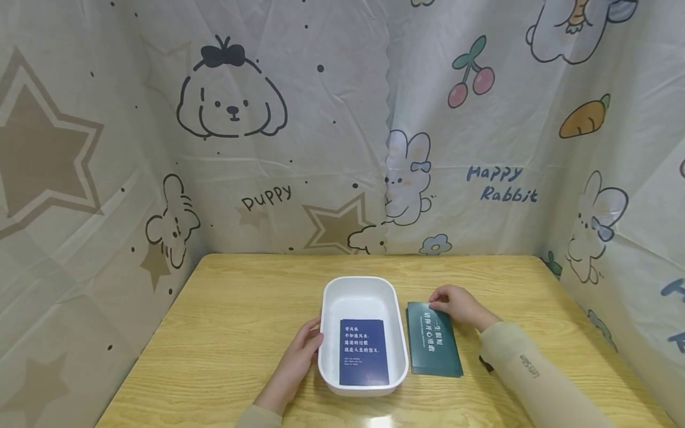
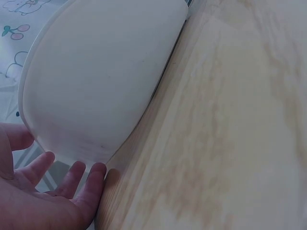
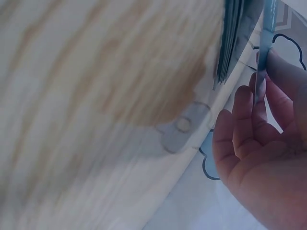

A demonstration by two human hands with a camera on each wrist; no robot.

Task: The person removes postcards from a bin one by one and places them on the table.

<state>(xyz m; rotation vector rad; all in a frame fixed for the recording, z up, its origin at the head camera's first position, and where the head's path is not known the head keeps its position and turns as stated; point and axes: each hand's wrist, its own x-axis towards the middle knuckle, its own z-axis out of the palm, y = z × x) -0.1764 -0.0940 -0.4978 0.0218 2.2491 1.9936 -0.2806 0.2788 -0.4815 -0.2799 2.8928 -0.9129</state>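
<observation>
Nearest, on the beige long sleeve (image 1: 527, 368) of the right arm, small lettering seems to read "LetsSlim". The left hand (image 1: 297, 362) steadies the white rounded rectangular tray (image 1: 328, 373), relaxed fingers against its outer wall, not clasping it. Inside, at the tray's near end, lies a dark blue rectangular card (image 1: 364, 371): white Chinese lines ending 就是人生的意义, the small print beneath too fine to make out.

Just right of the tray, the dark green card stack (image 3: 229, 43) sits on the table, and here's the action! The right hand (image 1: 457, 304) has a narrow thumb-and-finger pinch on a dark green rectangular card (image 1: 428, 345), its far edge parted from the stack. It reads 一生很短 请你开心勇敢. Separating that one card looks like the step in hand; the next move calls for a clean lift without dragging others.

Beyond the yellow wood-grain table (image 1: 257, 297), the printed cream curtain (image 1: 332, 148) announces "PUPPY" and "Happy Rabbit".
</observation>
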